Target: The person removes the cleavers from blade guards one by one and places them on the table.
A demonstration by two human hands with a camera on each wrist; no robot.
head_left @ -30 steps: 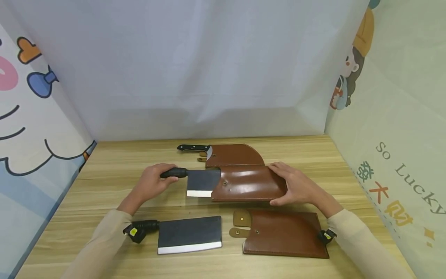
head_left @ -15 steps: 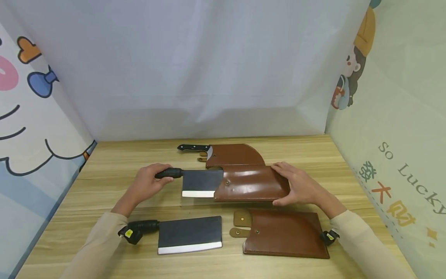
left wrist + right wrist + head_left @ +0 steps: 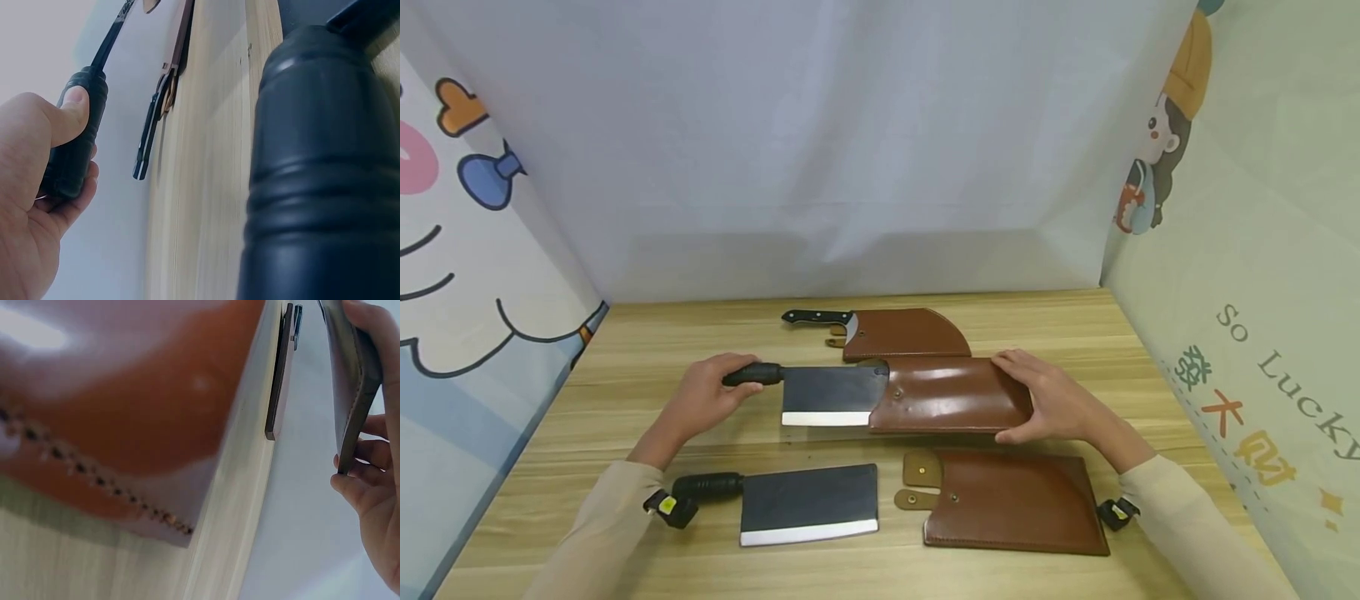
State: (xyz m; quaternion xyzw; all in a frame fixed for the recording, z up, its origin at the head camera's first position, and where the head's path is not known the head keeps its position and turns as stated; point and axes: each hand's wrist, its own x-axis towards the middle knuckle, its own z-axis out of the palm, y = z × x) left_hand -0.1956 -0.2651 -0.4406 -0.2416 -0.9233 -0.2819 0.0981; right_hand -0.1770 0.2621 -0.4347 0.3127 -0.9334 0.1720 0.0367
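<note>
Broadly, a pale curtain (image 3: 850, 125) hangs well beyond the left hand (image 3: 709, 392) and the right hand (image 3: 1048, 400), and a wooden counter (image 3: 632, 350) spreads below them. The right hand holds the closed end of a brown sheath (image 3: 958, 398), thumb at the near edge, fingers at the far one. Nearer the person than that hand lies a second sheath (image 3: 1015, 504); beyond both hands lies a third sheath (image 3: 906, 333) with a knife (image 3: 816, 317) in it. Between the hands, a cleaver (image 3: 827, 390) sits partly inside the raised brown sheath; the left hand grips its black handle (image 3: 760, 373). A bare cleaver (image 3: 808, 500) lies nearer the person. Tilting the left hand might make the silver edge (image 3: 826, 418) cut the leather; a loosened right hand could drop the sheath.
</note>
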